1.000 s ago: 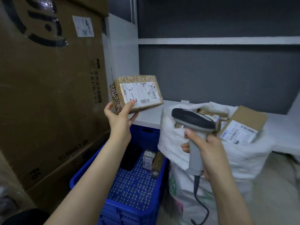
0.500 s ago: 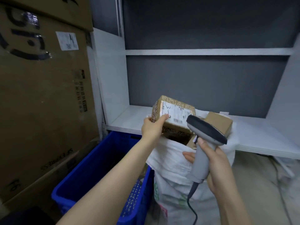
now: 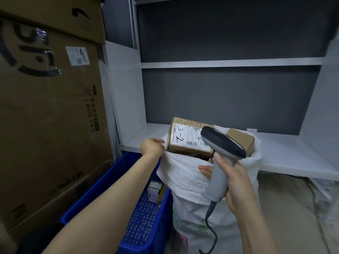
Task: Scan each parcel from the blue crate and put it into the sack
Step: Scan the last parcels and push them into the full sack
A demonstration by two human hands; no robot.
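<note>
The parcel marked "3-2" point(image 3: 190, 139) lies label up in the mouth of the white sack point(image 3: 189, 178), tilted a little and resting on what fills the sack, with a second plain brown parcel point(image 3: 242, 139) just beside it. It looks a small, stiff cardboard box, probably light enough for one hand; its edges and short ends are the safe places to hold, since the taped faces may be slick and the label should stay unsmudged. The left hand point(image 3: 152, 146) is at the sack's rim, touching or nearly touching the box's left edge, fingers bent; whether it pinches the sack, the box or nothing I cannot tell. The right hand point(image 3: 236, 182) is wrapped round the handle of the grey scanner point(image 3: 220, 154), head raised over the sack. Below, the blue crate point(image 3: 113, 184) holds a few small parcels point(image 3: 154, 192). A white shelf point(image 3: 286, 153) runs behind, large cartons point(image 3: 45, 107) to the left.
</note>
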